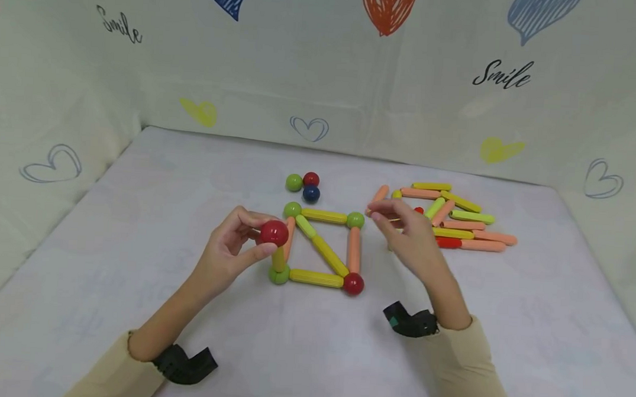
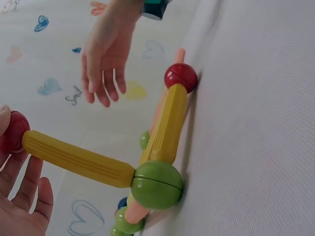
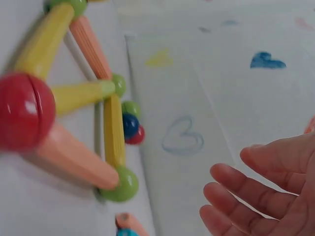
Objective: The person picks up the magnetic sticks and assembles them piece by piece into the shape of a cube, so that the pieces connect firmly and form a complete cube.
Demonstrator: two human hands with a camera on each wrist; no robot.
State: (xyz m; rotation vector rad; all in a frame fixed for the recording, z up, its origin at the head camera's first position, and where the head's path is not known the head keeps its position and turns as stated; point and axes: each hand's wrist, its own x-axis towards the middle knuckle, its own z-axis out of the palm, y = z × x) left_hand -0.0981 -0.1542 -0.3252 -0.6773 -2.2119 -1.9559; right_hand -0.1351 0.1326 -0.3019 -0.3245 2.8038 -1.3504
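My left hand [image 1: 225, 245] pinches a red ball [image 1: 274, 233] between thumb and fingers. That ball tops a yellow rod [image 2: 76, 158], which rises at a slant from a green corner ball [image 2: 156, 185]. Below lies a four-sided frame of rods and balls, with a red ball [image 1: 354, 284] at its near right corner and green balls at the others. A yellow-and-lime diagonal made of a yellow rod [image 1: 328, 255] and a lime piece crosses it. My right hand [image 1: 409, 235] hovers right of the frame, beside the loose rods, its fingers relaxed and holding nothing.
Loose yellow, lime, peach and red rods [image 1: 472, 217] lie in a pile at the right. Behind the frame sit a green ball [image 1: 294, 182], a red ball [image 1: 311, 179] and a dark blue ball [image 1: 311, 194]. A printed cloth backdrop [image 1: 270, 72] rises behind the table.
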